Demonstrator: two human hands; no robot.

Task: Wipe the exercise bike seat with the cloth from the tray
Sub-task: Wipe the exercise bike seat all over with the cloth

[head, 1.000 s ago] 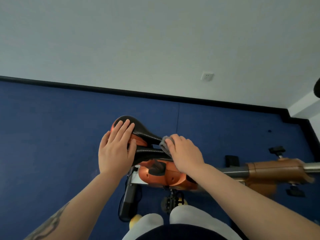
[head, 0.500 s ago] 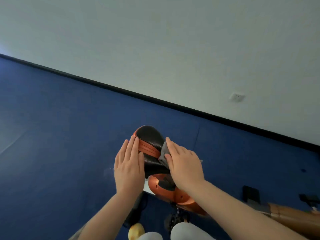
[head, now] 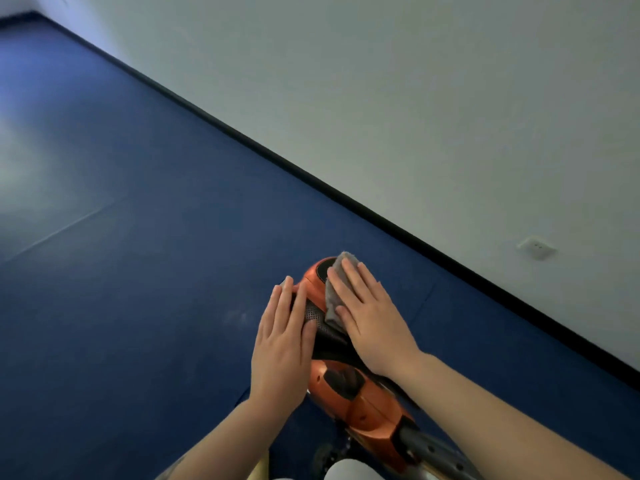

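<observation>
The right hand (head: pixel 372 317) is lying flat with fingers spread, pressing the grey cloth (head: pixel 334 294) onto the far end of the bike seat (head: pixel 317 311); the cloth is sitting under its fingers and poking out beyond them. The left hand (head: pixel 282 348) is resting open, fingers together, along the seat's left side, holding nothing.

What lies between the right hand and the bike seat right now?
The grey cloth, pressed flat under the right hand against the seat top, as the head view shows. The left hand rests bare on the seat's side.
</observation>
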